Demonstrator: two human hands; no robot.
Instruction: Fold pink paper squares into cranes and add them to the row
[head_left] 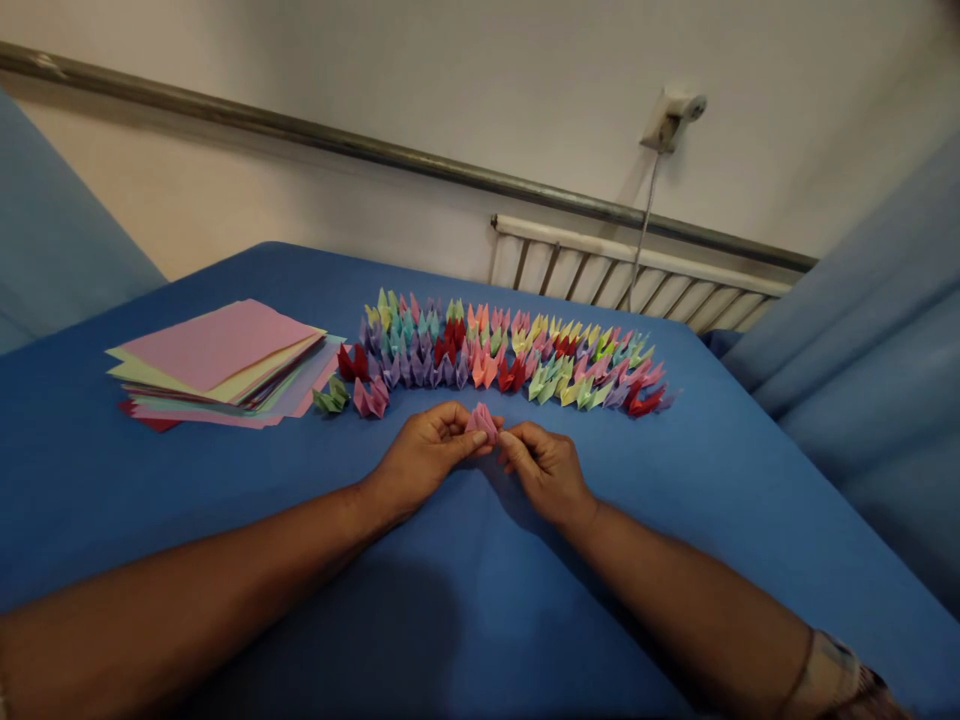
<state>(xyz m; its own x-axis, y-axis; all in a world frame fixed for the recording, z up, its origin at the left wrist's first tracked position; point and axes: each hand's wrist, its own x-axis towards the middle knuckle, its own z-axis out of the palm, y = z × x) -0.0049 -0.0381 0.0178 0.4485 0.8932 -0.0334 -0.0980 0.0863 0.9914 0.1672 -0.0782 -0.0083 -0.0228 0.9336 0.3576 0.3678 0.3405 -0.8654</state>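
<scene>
Between my hands, above the blue-covered table (525, 600), is a small pink folded paper piece (482, 422). My left hand (429, 447) pinches it between thumb and fingers from the left. The fingertips of my right hand (546, 468) are pressed together at its lower right edge; they appear to grip that edge, though the exact contact is hidden. Just beyond my hands stand rows of small folded paper cranes (484, 368) in many colours. A pink crane (370, 398) and a green crane (331, 399) sit at the front left of the rows.
A loose stack of coloured paper sheets (225, 350) lies on the left of the table. Behind are a wall with a metal rail (420, 160), a radiator (585, 265) and a socket with a cable (667, 120). Blue curtains (870, 350) hang at both sides.
</scene>
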